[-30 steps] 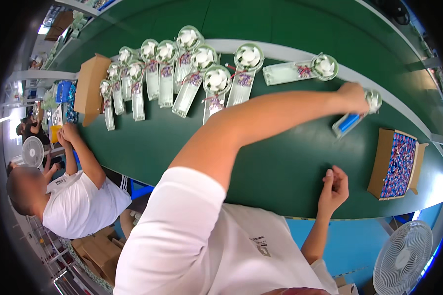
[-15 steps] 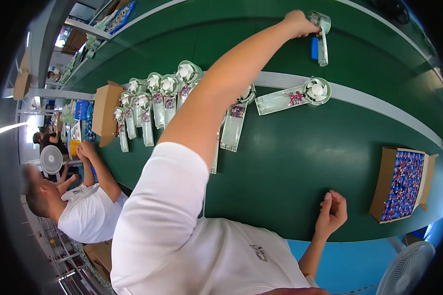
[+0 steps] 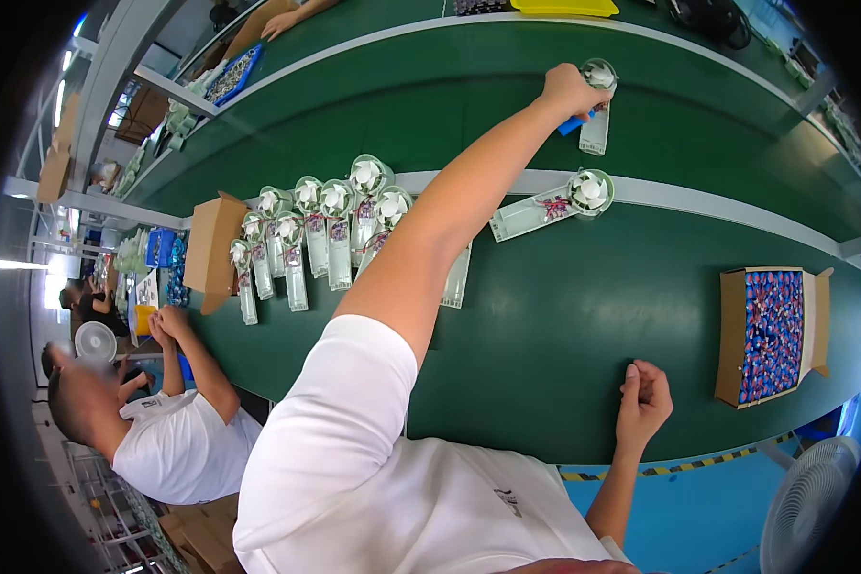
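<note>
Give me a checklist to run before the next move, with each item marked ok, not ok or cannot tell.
1. Left hand at the far fan unit: ok, fingertips by its round fan end.
2. Firm grip on that unit: cannot tell, the hand hides the contact.
3. Blue piece in full view: not ok, the left hand covers part of it.
4. Right hand unloaded: ok, fingers loosely curled, nothing visible in them.
5. Cardboard box open: ok, blue and red pieces show inside.
6. Clear view of the row of fan units: not ok, the left arm hides some.
</note>
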`<state>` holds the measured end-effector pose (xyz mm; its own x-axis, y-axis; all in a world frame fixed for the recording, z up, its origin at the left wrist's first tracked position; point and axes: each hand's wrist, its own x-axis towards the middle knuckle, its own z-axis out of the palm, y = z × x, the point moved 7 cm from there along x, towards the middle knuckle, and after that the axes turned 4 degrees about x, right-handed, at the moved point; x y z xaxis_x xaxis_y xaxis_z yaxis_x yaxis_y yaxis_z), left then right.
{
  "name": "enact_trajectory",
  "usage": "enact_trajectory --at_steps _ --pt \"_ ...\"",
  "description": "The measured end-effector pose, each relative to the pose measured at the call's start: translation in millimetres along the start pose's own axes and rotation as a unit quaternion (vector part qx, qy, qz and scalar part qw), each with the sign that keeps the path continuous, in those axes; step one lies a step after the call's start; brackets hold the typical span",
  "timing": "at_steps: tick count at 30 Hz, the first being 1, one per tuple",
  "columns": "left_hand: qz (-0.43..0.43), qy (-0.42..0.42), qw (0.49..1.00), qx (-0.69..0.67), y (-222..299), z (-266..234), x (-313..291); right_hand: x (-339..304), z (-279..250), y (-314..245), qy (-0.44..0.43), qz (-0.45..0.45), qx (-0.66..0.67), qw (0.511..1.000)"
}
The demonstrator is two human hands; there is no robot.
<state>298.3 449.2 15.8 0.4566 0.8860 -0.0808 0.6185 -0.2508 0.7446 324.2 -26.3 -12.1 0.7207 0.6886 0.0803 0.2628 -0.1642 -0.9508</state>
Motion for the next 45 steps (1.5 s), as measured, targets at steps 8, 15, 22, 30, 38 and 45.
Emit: enact_trajectory --at_steps 8,15,22,30,38,45 --pt "-0.018 -0.110 0.993 0.037 -26.0 -20.7 -35.0 1.7 -3.5 0.4 0.002 0.011 0.000 1.000" --pt "-0.036 -0.054 0.997 0.053 -30.9 -32.3 -35.4 5.0 -3.3 0.1 0.001 0.000 0.000 1.000" --pt "-0.021 -0.019 0.995 0.095 -13.6 -20.1 -42.5 4.8 -5.7 1.3 0.006 0.011 0.015 1.000" --pt "-0.044 -0.025 0.998 0.035 -15.0 -23.3 -52.7 5.0 -5.0 -1.1 0.002 0.000 0.006 1.000" --pt "-0.060 -0.013 0.989 0.133 -17.5 -40.6 -61.0 4.7 -5.5 0.0 0.000 -0.002 0.001 1.000" --pt "0.013 0.074 0.954 0.292 -27.2 -48.3 -54.2 5.3 -5.1 -1.8 -0.003 -0.001 0.003 1.000"
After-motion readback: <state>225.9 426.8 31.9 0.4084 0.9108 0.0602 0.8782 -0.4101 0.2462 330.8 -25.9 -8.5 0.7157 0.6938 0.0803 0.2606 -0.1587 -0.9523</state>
